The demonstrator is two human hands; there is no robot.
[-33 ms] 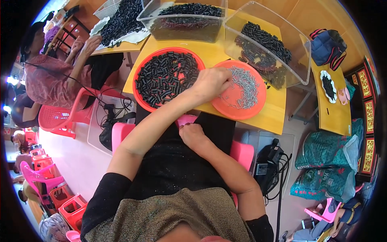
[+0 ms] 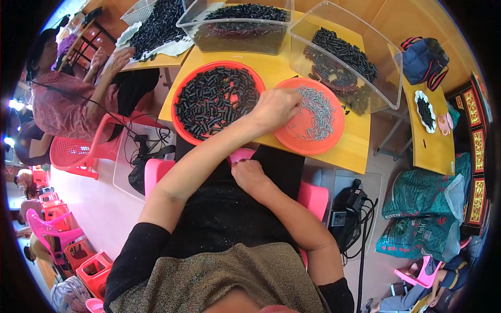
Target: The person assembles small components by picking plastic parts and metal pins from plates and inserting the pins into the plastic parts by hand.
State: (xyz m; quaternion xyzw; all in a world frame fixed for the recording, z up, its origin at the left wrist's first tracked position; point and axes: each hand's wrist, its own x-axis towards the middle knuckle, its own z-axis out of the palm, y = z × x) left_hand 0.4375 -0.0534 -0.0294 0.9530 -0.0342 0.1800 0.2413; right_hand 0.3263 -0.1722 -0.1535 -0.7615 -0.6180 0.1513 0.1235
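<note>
My left hand (image 2: 275, 108) reaches across to the left part of a round orange-red plate (image 2: 308, 147). Its fingers are pinched together, and whatever they hold is hidden. Small silvery screws (image 2: 319, 116) are heaped on the plate's right side. My right hand (image 2: 248, 176) rests low before my lap, fingers curled beside a pink piece (image 2: 241, 155); whether it grips anything cannot be made out. Left of the plate, a larger red basin (image 2: 179, 121) holds many short black cylindrical pieces (image 2: 216, 99), partly covered by my left forearm.
Two clear plastic bins (image 2: 240, 39) (image 2: 383, 94) with black pieces stand at the table's (image 2: 355, 151) far side. A co-worker (image 2: 78, 99) sits at the left by another black heap (image 2: 162, 28). Teal sacks (image 2: 417, 195) and cabled equipment (image 2: 347, 203) lie at the right.
</note>
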